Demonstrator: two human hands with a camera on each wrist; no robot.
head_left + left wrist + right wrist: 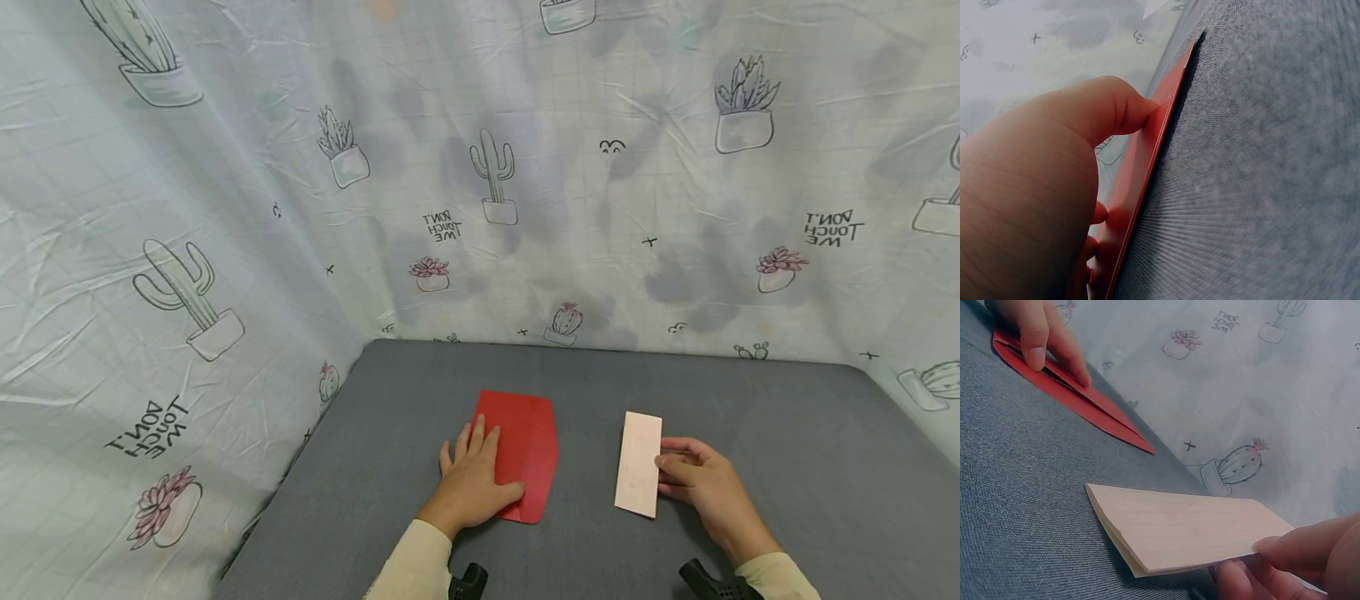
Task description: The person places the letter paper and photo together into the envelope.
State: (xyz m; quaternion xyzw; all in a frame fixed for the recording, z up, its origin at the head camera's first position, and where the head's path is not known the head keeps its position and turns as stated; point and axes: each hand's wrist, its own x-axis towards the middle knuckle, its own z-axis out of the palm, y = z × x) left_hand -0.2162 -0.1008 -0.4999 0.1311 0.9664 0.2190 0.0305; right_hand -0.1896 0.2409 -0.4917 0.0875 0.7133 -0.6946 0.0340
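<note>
A red envelope [512, 450] lies on the grey tabletop with its flap [542, 458] unfolded toward the right. My left hand [474, 479] rests on it, fingers spread over the body and thumb touching near the flap's crease. In the right wrist view, a dark gap shows at the envelope's mouth. To the right, my right hand [701, 483] pinches a folded sheet of cream lined paper [1179, 528] by its right edge, between thumb and fingers. The paper is held just off the table, apart from the envelope.
The grey table [600, 379] has a back edge against a white curtain [600, 208] printed with cacti and lettering. More of that curtain hangs along the left side. A black strap device [468, 579] sits on the left wrist, another black device [716, 583] on the right.
</note>
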